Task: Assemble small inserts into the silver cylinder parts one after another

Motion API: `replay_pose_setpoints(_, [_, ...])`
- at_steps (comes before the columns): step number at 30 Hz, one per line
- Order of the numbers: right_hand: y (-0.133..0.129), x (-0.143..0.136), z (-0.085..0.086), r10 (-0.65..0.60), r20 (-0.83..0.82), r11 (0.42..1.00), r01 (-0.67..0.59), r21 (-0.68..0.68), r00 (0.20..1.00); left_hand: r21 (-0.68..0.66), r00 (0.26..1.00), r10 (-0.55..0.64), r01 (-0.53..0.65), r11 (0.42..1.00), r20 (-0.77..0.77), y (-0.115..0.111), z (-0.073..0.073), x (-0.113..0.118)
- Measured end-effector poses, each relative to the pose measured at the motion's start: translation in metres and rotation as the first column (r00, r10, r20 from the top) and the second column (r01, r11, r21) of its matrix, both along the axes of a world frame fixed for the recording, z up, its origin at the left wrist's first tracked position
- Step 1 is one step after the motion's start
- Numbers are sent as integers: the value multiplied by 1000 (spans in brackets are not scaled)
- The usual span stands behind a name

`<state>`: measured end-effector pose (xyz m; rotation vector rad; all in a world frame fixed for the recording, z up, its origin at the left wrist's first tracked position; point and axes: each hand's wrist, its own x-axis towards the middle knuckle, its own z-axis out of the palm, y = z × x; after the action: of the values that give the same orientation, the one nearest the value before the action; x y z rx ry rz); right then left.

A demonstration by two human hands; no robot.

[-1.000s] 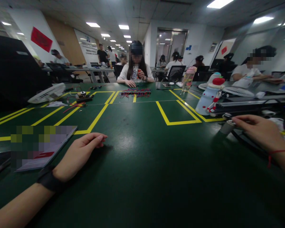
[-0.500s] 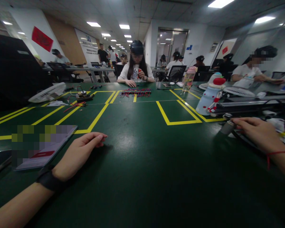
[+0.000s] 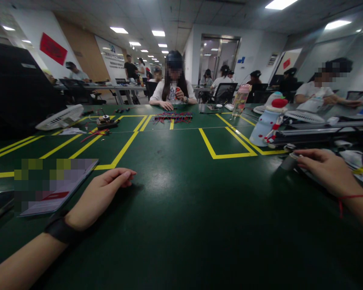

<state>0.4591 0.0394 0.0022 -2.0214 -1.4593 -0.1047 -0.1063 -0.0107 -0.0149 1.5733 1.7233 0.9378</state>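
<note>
My left hand (image 3: 104, 193) rests on the green table (image 3: 181, 225), its fingers loosely curled together; whether anything small is in them is hidden. Beside its wrist, at the left, lies a tablet-like device (image 3: 60, 196) with a partly blurred screen. At the right, my right hand (image 3: 326, 169) pinches the top of a small grey cylinder (image 3: 288, 162), which stands slightly tilted on the table. A light blue bottle (image 3: 261, 127) with a red top is just beyond that cylinder.
Across the table sits a person (image 3: 174, 86) behind a bundle of coloured wires (image 3: 174, 117). A white fan (image 3: 60, 117) lies at the left. A pink-lidded bottle (image 3: 241, 100) stands at the back right, and cables (image 3: 357, 161) lie beyond my right hand.
My right hand has shifted very slightly left, and its fingers sit a little differently on the cylinder's top. My left hand is nearly still.
</note>
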Motion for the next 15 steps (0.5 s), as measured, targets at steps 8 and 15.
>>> replay_pose_setpoints(8, [-15, -86, -5, 317, -116, 934, -289, 210, 941, -6, 999, 20, -21, 1000, -46, -1, 4, 6])
replay_pose_setpoints(15, [-50, -236, -6, 859, -276, 489, -850, 195, 430, 14, 990, 23, -21, 1000, -138, 0, 3, 3])
